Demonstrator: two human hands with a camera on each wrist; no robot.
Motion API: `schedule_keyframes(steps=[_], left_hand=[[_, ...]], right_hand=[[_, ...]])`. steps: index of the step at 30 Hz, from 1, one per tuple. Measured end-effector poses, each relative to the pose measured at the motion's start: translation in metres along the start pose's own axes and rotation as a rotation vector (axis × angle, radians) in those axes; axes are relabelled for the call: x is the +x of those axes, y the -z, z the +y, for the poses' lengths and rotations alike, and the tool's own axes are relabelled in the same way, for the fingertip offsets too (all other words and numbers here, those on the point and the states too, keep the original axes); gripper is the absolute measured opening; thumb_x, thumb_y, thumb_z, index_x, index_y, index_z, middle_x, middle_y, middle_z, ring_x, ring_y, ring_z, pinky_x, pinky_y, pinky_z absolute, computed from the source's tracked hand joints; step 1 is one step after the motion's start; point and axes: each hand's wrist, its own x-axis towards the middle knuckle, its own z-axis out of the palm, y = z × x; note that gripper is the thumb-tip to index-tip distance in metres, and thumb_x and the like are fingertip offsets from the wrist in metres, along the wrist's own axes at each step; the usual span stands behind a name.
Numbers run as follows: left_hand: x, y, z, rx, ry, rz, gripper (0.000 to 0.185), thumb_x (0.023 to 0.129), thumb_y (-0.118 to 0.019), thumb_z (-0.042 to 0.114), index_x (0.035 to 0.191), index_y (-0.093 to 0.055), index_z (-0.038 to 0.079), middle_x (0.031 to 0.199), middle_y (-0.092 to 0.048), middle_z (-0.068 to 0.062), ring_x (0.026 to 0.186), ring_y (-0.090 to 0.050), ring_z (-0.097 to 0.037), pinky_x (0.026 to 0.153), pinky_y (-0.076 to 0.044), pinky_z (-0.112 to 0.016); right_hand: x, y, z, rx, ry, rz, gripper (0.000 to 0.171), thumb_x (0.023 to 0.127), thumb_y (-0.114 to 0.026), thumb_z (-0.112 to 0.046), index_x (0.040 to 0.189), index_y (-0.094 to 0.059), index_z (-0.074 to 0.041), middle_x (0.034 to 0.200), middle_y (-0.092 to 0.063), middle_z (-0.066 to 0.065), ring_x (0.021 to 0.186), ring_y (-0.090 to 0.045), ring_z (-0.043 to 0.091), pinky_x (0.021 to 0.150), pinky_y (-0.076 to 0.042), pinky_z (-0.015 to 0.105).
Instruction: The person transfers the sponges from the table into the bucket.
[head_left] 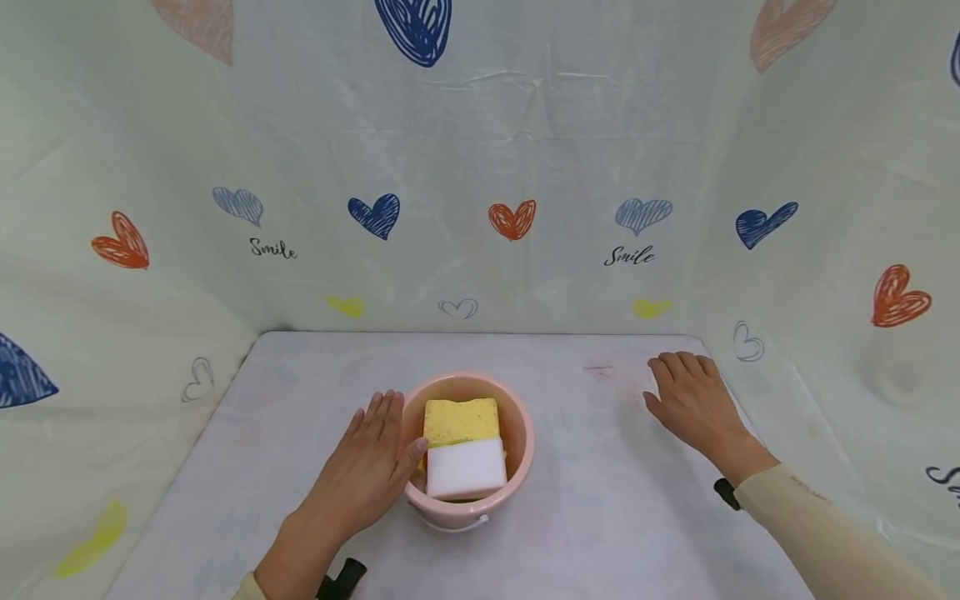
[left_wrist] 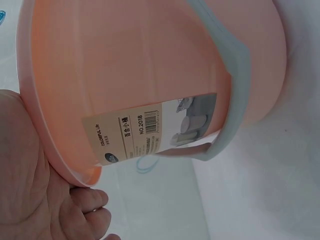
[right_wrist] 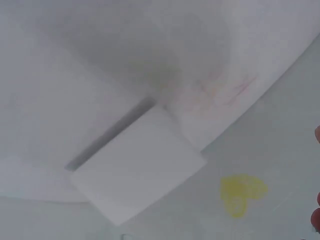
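A pink bucket point(head_left: 519, 492) stands upright on the table, holding a yellow sponge point(head_left: 461, 419) and a white sponge block point(head_left: 467, 468). My left hand point(head_left: 367, 467) lies with straight fingers along the bucket's left rim, its thumb tip at the inner edge. The left wrist view shows its palm against the rim. Near the table's far right corner is my right hand point(head_left: 690, 404), fingers loosely bent and holding nothing visible. A blurred white block point(right_wrist: 137, 165) appears in the right wrist view, apart from the visible fingertips; in the head view it is hidden.
The bucket's pale handle point(left_wrist: 240, 75) hangs down beside its printed label point(left_wrist: 150, 132). Faint reddish marks point(head_left: 597, 368) are on the white table point(head_left: 577, 517). A heart-printed curtain point(head_left: 450, 267) surrounds its back and sides.
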Motion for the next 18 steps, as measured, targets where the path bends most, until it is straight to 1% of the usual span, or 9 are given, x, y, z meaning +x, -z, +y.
schedule_keyframes(steps=[4,9,11,13,18], left_hand=[[0.0,0.0,0.0,-0.009,-0.003,0.006,0.081,0.112,-0.04,0.052,0.164,-0.022,-0.007,0.17,-0.029,-0.026,0.161,-0.021,-0.042,0.129,-0.021,-0.062],[0.0,-0.001,0.0,-0.003,-0.002,0.01,0.08,0.113,-0.04,0.052,0.164,-0.022,-0.007,0.17,-0.029,-0.026,0.161,-0.022,-0.043,0.129,-0.022,-0.062],[0.0,-0.001,0.0,0.001,0.003,0.007,0.081,0.112,-0.04,0.052,0.164,-0.022,-0.007,0.17,-0.029,-0.025,0.161,-0.021,-0.042,0.129,-0.022,-0.061],[0.0,-0.001,-0.001,0.001,0.007,0.003,0.081,0.112,-0.04,0.052,0.165,-0.021,-0.007,0.171,-0.028,-0.025,0.161,-0.021,-0.042,0.129,-0.022,-0.061],[0.0,-0.002,-0.001,-0.004,0.008,-0.003,0.081,0.112,-0.04,0.052,0.165,-0.021,-0.006,0.171,-0.028,-0.025,0.161,-0.02,-0.042,0.129,-0.022,-0.061]], right_hand=[[-0.023,0.0,0.019,-0.015,-0.053,-0.051,0.061,0.077,-0.084,-0.02,0.123,-0.059,0.011,0.117,-0.065,0.026,0.11,-0.059,0.047,0.091,-0.05,0.061],[-0.05,-0.003,0.039,-0.036,-0.156,-0.161,0.064,0.077,-0.085,-0.018,0.127,-0.056,0.011,0.122,-0.062,0.028,0.115,-0.056,0.048,0.096,-0.047,0.065],[-0.063,-0.007,0.045,-0.041,-0.18,-0.192,0.066,0.076,-0.086,-0.017,0.127,-0.055,0.012,0.122,-0.062,0.029,0.115,-0.055,0.049,0.096,-0.046,0.066],[-0.075,-0.011,0.05,-0.049,-0.186,-0.205,0.067,0.074,-0.087,-0.016,0.126,-0.054,0.012,0.121,-0.061,0.03,0.114,-0.055,0.049,0.094,-0.047,0.066],[-0.102,-0.021,0.059,-0.055,-0.169,-0.187,0.072,0.07,-0.086,-0.013,0.128,-0.052,0.014,0.122,-0.059,0.033,0.115,-0.055,0.051,0.093,-0.047,0.068]])
